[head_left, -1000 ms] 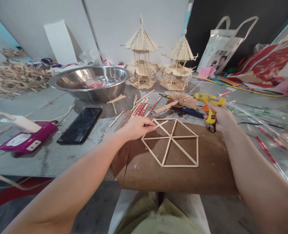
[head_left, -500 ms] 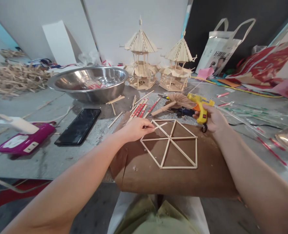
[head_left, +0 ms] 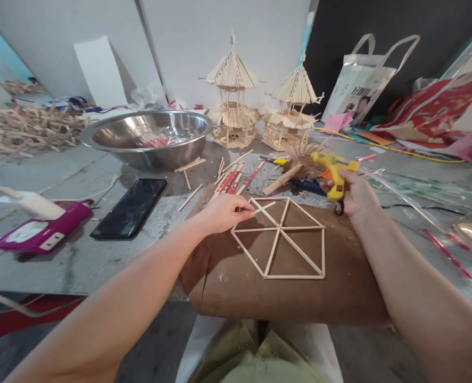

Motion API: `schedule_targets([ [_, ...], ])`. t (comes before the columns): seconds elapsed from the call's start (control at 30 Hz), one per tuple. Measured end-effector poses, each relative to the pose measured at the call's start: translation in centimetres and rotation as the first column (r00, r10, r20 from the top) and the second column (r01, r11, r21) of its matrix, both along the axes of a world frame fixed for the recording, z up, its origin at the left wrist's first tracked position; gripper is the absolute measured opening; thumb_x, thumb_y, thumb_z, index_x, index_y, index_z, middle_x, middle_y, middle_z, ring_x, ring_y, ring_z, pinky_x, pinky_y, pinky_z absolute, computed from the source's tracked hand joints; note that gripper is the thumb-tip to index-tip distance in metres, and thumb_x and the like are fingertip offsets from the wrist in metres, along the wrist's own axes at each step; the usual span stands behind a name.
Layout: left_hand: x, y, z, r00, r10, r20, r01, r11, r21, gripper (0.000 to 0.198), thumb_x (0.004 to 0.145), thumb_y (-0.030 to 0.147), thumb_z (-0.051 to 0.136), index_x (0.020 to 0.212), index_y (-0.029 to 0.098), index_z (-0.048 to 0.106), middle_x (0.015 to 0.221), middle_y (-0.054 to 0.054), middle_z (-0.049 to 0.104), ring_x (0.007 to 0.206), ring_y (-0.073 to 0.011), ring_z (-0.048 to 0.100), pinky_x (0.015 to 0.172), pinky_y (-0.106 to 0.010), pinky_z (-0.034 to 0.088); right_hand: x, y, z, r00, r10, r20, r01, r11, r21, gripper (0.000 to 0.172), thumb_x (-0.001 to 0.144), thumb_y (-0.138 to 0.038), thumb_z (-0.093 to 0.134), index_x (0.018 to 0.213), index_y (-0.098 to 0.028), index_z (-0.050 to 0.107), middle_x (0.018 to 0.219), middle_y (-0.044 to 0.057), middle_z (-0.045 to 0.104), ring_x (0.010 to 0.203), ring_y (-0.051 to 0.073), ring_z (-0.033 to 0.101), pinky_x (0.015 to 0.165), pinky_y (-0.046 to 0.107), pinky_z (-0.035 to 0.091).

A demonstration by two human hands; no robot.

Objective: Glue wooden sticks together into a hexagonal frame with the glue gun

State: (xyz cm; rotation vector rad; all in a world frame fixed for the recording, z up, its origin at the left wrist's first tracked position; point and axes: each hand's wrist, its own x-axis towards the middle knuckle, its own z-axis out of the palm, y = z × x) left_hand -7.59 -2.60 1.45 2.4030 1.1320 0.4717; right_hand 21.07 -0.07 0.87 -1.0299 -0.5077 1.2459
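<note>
My left hand [head_left: 236,210] is closed in a pinch on a thin wooden stick [head_left: 266,206], at the upper left edge of a six-sided frame of sticks. This wooden frame [head_left: 295,229], with spokes meeting in its middle, lies flat on a brown board [head_left: 236,298]. In my right hand [head_left: 355,194] is a yellow glue gun [head_left: 333,173], raised beyond the frame's upper right corner with its nozzle to the left. Fingers wrap round its handle. A folded brown paper fan shape [head_left: 295,159] lies behind the gun, partly covered by it.
Two stick-built pagodas [head_left: 236,111] stand at the back. A steel basin [head_left: 119,149] holds plastic packets. Left of the board lie a phone [head_left: 127,208] and a purple device [head_left: 44,229]. Loose sticks [head_left: 228,178] lie beyond my left hand; a white bag [head_left: 355,80] stands back right.
The glue gun has shifted slightly right and turned a little. My left hand stays almost in place with the stick. The whole view has moved slightly.
</note>
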Motion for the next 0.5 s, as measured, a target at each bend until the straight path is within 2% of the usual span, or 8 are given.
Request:
schedule_targets([
  [0.1,0.1,-0.1,0.0,1.000,-0.011,-0.008,0.011,1.000,-0.014,0.018,0.074,0.025,0.052,0.078,0.016,0.066,0.072,-0.001,0.064,0.065,-0.0099,0.055,0.064,-0.020,0.039,1.9,-0.1,0.5,0.984,-0.175,0.019,0.175,0.984,0.018,0.014,0.078,-0.012,0.038,0.071,-0.014,0.051,0.045,-0.003,0.051,0.038,0.007,0.047,0.044,0.020,0.047],
  [0.17,0.2,-0.2,0.1,1.000,-0.026,-0.012,0.026,0.999,-0.032,0.017,0.073,0.025,0.053,0.078,0.016,0.067,0.070,-0.002,0.064,0.063,-0.0098,0.055,0.063,-0.020,0.039,3.0,-0.2,0.5,0.972,-0.229,0.056,0.231,0.972,-0.041,0.017,0.079,-0.013,0.036,0.069,-0.013,0.050,0.045,-0.002,0.051,0.038,0.007,0.048,0.042,0.019,0.045],
  [0.33,0.4,-0.5,0.3,0.994,-0.092,-0.058,0.088,0.994,-0.071,0.016,0.072,0.024,0.054,0.077,0.018,0.068,0.070,-0.001,0.064,0.063,-0.0096,0.056,0.063,-0.020,0.039,4.0,0.1,-0.2,0.958,-0.250,0.142,0.266,0.958,-0.110,0.019,0.078,-0.008,0.033,0.068,-0.014,0.048,0.052,-0.001,0.055,0.041,0.007,0.051,0.042,0.019,0.044],
  [0.5,0.3,-0.4,0.2,0.976,-0.165,-0.139,0.161,0.986,-0.045,0.017,0.073,0.024,0.052,0.078,0.020,0.068,0.074,0.000,0.064,0.066,-0.0097,0.056,0.063,-0.019,0.039,3.8,0.3,-0.6,0.911,-0.183,0.370,0.259,0.951,-0.167,0.010,0.073,-0.008,0.044,0.069,-0.014,0.051,0.053,0.000,0.056,0.042,0.011,0.053,0.042,0.023,0.043],
])
